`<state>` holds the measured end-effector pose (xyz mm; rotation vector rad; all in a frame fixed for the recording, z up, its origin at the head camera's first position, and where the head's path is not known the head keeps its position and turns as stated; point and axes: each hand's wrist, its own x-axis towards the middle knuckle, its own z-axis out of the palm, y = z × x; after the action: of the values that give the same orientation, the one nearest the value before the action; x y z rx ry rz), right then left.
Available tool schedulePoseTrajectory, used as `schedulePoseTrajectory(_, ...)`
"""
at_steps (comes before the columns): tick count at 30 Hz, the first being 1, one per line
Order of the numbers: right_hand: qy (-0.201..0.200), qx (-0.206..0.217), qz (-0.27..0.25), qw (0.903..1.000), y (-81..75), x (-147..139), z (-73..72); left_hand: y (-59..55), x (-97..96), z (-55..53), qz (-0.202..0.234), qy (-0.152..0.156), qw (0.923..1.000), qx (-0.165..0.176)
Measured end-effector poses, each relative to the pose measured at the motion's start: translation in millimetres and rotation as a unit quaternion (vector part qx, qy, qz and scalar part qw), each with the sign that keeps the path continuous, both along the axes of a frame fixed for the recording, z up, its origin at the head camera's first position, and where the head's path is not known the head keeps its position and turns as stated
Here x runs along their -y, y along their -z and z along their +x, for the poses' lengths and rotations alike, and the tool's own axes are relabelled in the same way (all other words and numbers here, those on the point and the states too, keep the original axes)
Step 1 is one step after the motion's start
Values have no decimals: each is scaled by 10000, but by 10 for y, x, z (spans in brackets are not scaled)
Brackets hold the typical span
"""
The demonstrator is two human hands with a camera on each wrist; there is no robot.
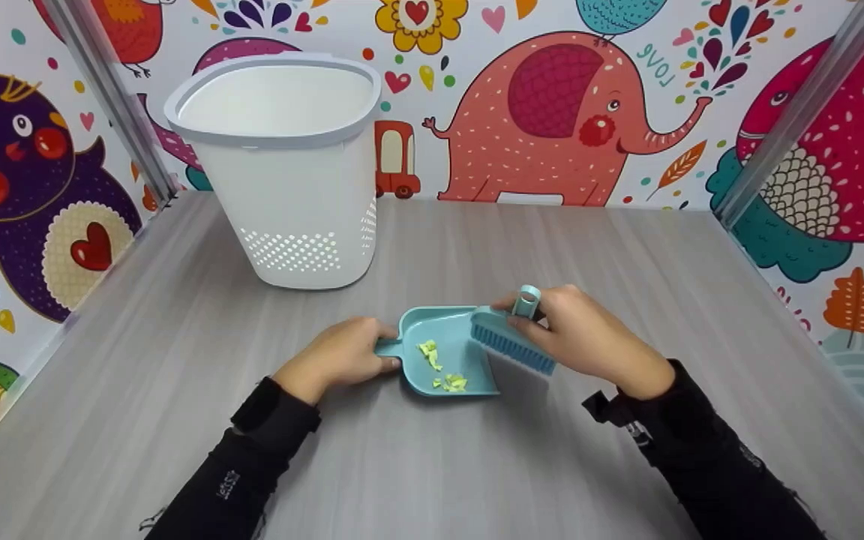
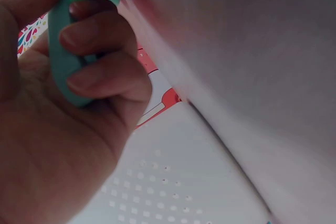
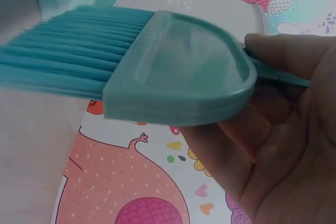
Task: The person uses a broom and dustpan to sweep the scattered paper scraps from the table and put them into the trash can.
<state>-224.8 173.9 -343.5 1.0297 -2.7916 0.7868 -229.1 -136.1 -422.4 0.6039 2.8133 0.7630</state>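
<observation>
My left hand (image 1: 348, 351) grips the short handle of a teal dustpan (image 1: 451, 330); in the left wrist view the fingers curl round that handle (image 2: 62, 59). Two small heaps of yellow-green scraps (image 1: 454, 383) lie in the pan, one near the handle side and one toward the front edge. My right hand (image 1: 589, 334) holds a matching teal hand brush (image 1: 511, 345) by its handle, thumb and fingers pinching it near the head. The bristles (image 3: 68, 51) hang over and just beyond the pan's open right edge, angled down to the right.
A tall white bin (image 1: 289, 195) with a grey rim and small holes low in its wall stands behind the dustpan to the left. The grey wood-look table (image 1: 432, 480) is bounded by panels printed with cartoon animals (image 1: 544, 127) and metal corner posts (image 1: 799, 112).
</observation>
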Motion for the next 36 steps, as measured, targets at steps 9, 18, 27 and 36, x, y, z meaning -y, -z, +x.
schedulePoseTrajectory(9, 803, -40, -15, 9968, 77, -49, -114, -7, -5, 1, -27, -27, 10000, 2)
schedulePoseTrajectory(18, 1256, 491, -45, 9909, 84, -109, -182, -22, -10, 17, -51, -80, 9999, 76)
schedulePoseTrajectory(27, 1234, 472, -97, 9912, 65, -134, -189, -41, 54, -15, -34, 200, 9998, -15)
schedulePoseTrajectory(36, 1256, 470, -151, 9908, 67, -145, -191, -134, 201, -42, 215, 192, 9995, -146)
